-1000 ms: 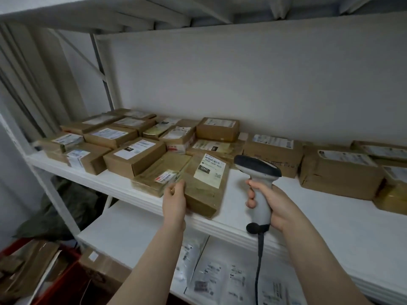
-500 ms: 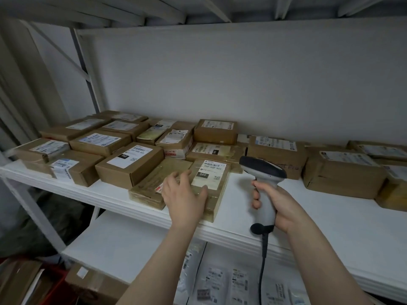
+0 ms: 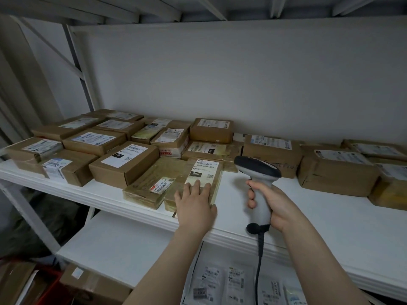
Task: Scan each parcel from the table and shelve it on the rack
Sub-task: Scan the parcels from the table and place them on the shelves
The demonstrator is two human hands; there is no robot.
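A flat, tape-wrapped cardboard parcel [image 3: 204, 172] with a white "060" label lies on the white rack shelf [image 3: 253, 194]. My left hand [image 3: 195, 205] rests flat on its near end, fingers straight. To its left, a similar flat parcel [image 3: 152, 183] lies touching it. My right hand [image 3: 275, 208] grips the handle of a grey-and-black barcode scanner [image 3: 257, 170], held upright just right of the parcel, its cable hanging down.
Several brown labelled boxes [image 3: 123, 164] fill the shelf's left and back; larger boxes [image 3: 337, 170] sit at the right. The lower shelf [image 3: 123, 245] holds plastic mailers [image 3: 231, 282]. A red crate [image 3: 44, 291] and a box stand on the floor at the left.
The parcel was tilted up at the shelf's edge in my left hand; now it lies flat, pushed further in, with my hand laid flat on top. The scanner has stayed about where it was.
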